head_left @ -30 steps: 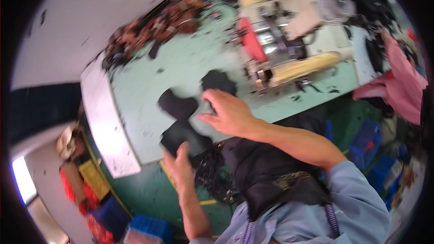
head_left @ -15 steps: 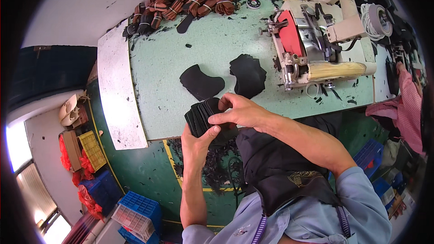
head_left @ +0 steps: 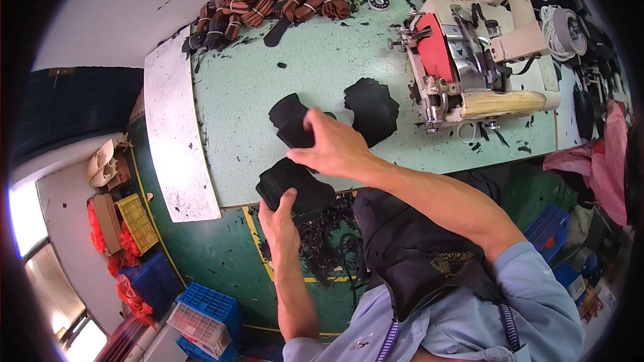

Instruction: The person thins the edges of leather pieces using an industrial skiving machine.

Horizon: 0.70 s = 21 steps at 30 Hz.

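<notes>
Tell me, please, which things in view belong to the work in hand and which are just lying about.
Work in hand:
black stack, held in the left hand
black piece partly under the right hand
black pile farther right
beige machine, possibly

Apparently lying about:
brown bundles
blue crate
yellow basket
black scraps on the floor

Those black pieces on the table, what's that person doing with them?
The person's left hand holds a stack of black pieces by the near edge of the green table, thumb on top. The right hand is over another black piece farther in; whether it grips it is hard to tell. A black pile lies to the right, with a machine beyond it.
</notes>
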Available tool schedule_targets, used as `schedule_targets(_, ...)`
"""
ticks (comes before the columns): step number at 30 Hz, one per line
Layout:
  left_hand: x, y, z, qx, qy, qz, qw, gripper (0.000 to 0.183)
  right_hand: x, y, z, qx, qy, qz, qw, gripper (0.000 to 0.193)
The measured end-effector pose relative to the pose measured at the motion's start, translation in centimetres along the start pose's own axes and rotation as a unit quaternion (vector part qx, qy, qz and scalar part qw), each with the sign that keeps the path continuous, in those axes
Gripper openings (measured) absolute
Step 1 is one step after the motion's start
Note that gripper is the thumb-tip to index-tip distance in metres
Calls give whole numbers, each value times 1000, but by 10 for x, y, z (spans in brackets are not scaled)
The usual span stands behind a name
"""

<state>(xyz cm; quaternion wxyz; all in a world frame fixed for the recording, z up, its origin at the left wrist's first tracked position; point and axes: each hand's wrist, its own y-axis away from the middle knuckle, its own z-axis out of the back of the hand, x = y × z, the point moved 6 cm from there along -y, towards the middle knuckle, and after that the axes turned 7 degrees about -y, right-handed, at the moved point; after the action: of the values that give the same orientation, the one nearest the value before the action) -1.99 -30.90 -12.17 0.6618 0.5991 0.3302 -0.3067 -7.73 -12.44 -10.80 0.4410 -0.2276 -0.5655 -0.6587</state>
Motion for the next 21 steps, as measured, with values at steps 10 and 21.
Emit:
schedule_targets(10,-26,17,-28,27,-279,-76,957,37,-25,34,-6,65,-108,35,991,56)
schedule_targets(21,-37,21,-46,99,-263,-36,959,43,-39,38,10,78,-262,-34,961,27)
